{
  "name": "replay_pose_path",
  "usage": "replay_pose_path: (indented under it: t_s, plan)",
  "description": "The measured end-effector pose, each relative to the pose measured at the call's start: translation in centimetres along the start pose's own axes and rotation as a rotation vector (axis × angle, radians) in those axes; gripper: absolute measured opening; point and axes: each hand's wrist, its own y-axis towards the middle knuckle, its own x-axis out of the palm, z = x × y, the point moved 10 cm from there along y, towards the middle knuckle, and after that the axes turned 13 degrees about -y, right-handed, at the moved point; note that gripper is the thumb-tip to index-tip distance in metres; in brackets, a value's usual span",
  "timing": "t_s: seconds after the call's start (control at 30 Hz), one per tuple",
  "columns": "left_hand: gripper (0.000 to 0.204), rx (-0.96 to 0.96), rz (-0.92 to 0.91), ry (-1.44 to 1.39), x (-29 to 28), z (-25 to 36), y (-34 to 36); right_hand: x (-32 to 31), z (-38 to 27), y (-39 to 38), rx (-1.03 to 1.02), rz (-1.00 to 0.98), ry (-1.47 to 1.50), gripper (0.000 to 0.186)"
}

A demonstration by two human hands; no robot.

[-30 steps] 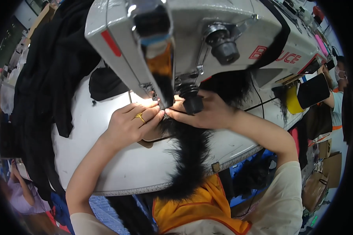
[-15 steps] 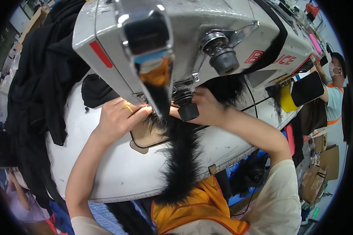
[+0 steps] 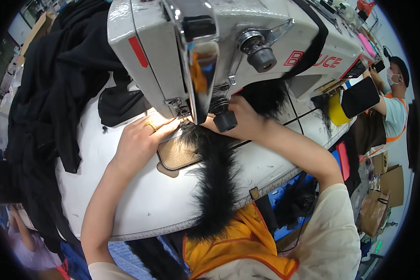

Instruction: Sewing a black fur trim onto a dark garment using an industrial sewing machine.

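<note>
A white sewing machine stands before me, its lit needle area and presser foot low on the left end. A long black fur strip runs from the foot over the table's near edge towards my lap. My left hand, with a yellow ring, lies left of the foot, thumb and finger pinched at the strip's end. My right hand is closed on the fur right of the foot; a dark tension knob hides part of its fingers. More black fur bunches beyond that hand under the machine arm.
Black cloth is heaped along the left of the white table. A tape measure lines its near edge. At right are a yellow roll and a dark flat panel. A masked co-worker stands far right; another person is lower left.
The view has shifted, so the machine head appears farther right and the needle area shows more openly. Both hands stay beside the foot, with little visible movement of the fur strip.
</note>
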Motion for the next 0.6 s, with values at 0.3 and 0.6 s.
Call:
replay_pose_path:
  t_s: [0.3, 0.6]
  plan:
    - [0.039, -0.063, 0.025, -0.15, 0.1, -0.5, 0.0, 0.4, 0.8, -0.5, 0.047, -0.034, 0.05, 0.011]
    - [0.033, -0.188, -0.01, -0.488, -1.7, 1.4, -2.7, -1.4, -0.8, 0.6, 0.111, -0.124, 1.127, 0.039]
